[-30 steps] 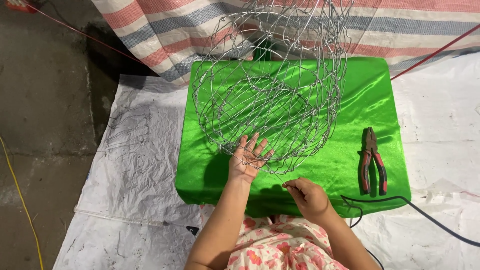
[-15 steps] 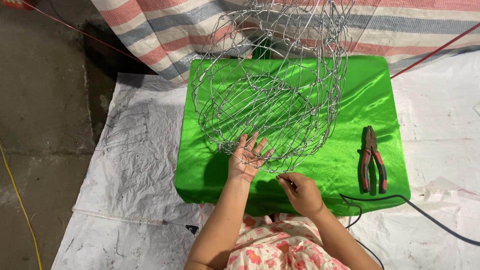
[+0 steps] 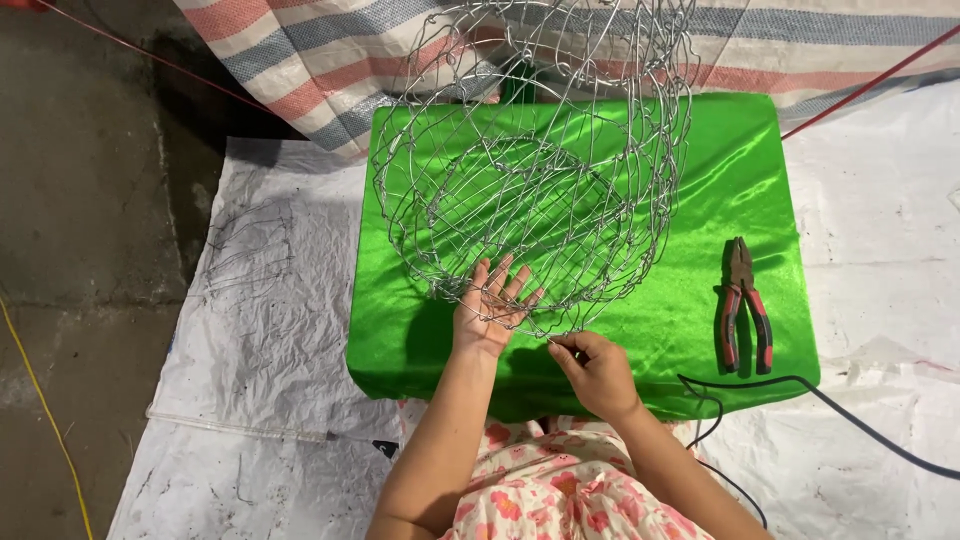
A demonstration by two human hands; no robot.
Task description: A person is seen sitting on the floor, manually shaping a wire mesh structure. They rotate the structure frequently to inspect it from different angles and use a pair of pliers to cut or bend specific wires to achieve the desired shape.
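Head view: a large wire basket (image 3: pixel 540 170) of bent silver wire is seen standing on a surface (image 3: pixel 740 180) draped in shiny green cloth, its open mouth tipped toward the camera. The left hand (image 3: pixel 490 308) is spread flat, fingers apart, pressed against the lower rim of the basket from the near side; nothing is clasped in it. The right hand (image 3: pixel 595 368) is closed, with thumb and fingertips pinched on a thin wire end at the bottom edge of the basket, just beside the left hand.

As a judgement, the wire work would be done well if the rim were kept braced by the flat palm while the loose end is pulled snug and wound close around the neighbouring strand, so that no sharp tip is left standing out toward the fingers.

A pair of pliers (image 3: pixel 745 305) with red and black handles is laid on the cloth to the right, well apart from both hands. A black cable (image 3: pixel 850 410) is run off the front right corner. The surface is set on crumpled white plastic sheeting (image 3: pixel 270 330) over a dark concrete floor (image 3: pixel 80 200); a striped tarp (image 3: pixel 330 60) in red, white and blue is laid behind, and a yellow cord (image 3: pixel 40 400) is seen at the left edge.
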